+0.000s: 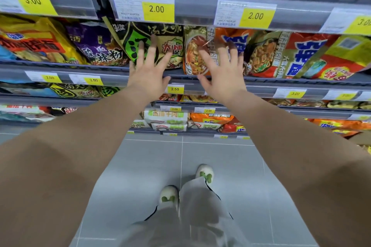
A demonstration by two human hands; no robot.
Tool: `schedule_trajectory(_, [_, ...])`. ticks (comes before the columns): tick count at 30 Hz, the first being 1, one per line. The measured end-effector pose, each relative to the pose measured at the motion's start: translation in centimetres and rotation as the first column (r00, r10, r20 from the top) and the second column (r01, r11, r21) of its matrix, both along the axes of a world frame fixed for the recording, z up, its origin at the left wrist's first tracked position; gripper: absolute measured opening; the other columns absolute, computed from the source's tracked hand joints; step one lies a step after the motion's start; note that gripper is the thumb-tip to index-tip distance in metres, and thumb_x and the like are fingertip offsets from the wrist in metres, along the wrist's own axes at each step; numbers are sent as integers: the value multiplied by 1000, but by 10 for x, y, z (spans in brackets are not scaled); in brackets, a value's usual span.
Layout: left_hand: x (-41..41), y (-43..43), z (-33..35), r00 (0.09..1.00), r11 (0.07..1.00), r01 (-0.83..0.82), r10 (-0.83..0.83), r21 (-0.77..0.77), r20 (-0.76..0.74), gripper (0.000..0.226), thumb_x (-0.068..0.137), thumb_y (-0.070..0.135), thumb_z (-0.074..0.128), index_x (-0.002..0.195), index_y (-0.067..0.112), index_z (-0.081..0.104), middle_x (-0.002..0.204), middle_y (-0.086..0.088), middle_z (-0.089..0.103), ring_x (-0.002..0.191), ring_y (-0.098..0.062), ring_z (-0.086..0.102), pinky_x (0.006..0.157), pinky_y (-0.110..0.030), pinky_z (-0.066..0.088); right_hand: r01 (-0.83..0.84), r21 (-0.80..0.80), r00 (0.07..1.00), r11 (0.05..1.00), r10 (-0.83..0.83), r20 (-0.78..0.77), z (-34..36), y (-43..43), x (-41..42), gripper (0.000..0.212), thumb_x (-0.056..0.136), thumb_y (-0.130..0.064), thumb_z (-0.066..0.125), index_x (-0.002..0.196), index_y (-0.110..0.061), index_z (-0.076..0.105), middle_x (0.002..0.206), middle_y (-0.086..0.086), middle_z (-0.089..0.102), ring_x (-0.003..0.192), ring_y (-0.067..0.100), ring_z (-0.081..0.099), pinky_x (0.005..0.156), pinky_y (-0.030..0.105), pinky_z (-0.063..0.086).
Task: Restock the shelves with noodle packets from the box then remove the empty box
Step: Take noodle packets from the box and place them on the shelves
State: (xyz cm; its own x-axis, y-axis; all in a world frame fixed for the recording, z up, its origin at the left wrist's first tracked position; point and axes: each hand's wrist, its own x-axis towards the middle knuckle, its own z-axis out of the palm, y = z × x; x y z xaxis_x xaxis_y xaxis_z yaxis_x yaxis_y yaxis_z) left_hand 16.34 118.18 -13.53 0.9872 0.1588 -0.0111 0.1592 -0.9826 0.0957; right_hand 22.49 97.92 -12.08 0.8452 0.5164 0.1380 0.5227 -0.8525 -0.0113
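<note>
Two flat, spread hands grasp nothing. Left hand (149, 75) touches a green packet (138, 40); right hand (222, 78), the gold packet (192, 54) beside it.

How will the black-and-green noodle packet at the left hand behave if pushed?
Probably crinkly and yielding: the black-and-green packet has creased, glossy film, so the left hand could slide on it. It looks puffy, so likely light for its size. It sits tilted and may flop over.

Both hands (149, 70) (222, 74) out, fingers splayed.
</note>
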Motion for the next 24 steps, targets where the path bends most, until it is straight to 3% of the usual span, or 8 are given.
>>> schedule_trajectory(7, [-5, 19, 6, 993, 994, 100, -101, -33, -58, 65, 94, 39, 51, 149, 38, 17, 156, -1, -17, 143, -37, -9, 114, -55, 20, 97, -44, 994, 994, -99, -51, 0, 13, -3, 58, 92, -46, 46, 145, -32, 27, 145, 15, 28, 135, 45, 17, 110, 65, 10])
schedule_trajectory(10, [-14, 15, 21, 997, 994, 75, -75, -77, -4, 58, 94, 31, 52, 147, 30, 29, 157, -5, 3, 143, -34, 4, 111, -54, 29, 119, -8, 991, 993, -119, -53, 13, 14, -14, 57, 91, -39, 49, 144, -28, 30, 145, 16, 29, 137, 41, 19, 111, 63, 8])
schedule_trajectory(13, [-29, 8, 35, 995, 986, 86, -78, -140, 59, 54, 93, 23, 53, 144, 21, 37, 156, -9, 18, 141, -35, 17, 112, -50, 28, 116, 71, 993, 991, -113, -43, 30, 11, -28, 57, 91, -29, 50, 145, -19, 33, 147, 15, 30, 138, 34, 22, 116, 55, 7])
schedule_trajectory(17, [-53, -10, 48, 981, 958, 144, -105, -248, 164, 48, 91, 18, 54, 138, 15, 47, 147, -10, 37, 134, -32, 32, 110, -41, 29, 107, 174, 994, 979, -100, -50, 47, -3, -57, 48, 91, -24, 50, 136, -9, 45, 137, 15, 44, 125, 35, 39, 110, 45, 26])
schedule_trajectory(24, [-84, -96, 69, 971, 888, 238, -202, -393, 131, 38, 93, 24, 53, 131, 20, 51, 133, -6, 49, 116, -23, 50, 91, -33, 42, 228, 329, 963, 916, -162, -216, 60, -92, -132, 39, 93, -22, 51, 130, -10, 52, 125, 11, 56, 113, 26, 53, 94, 38, 44])
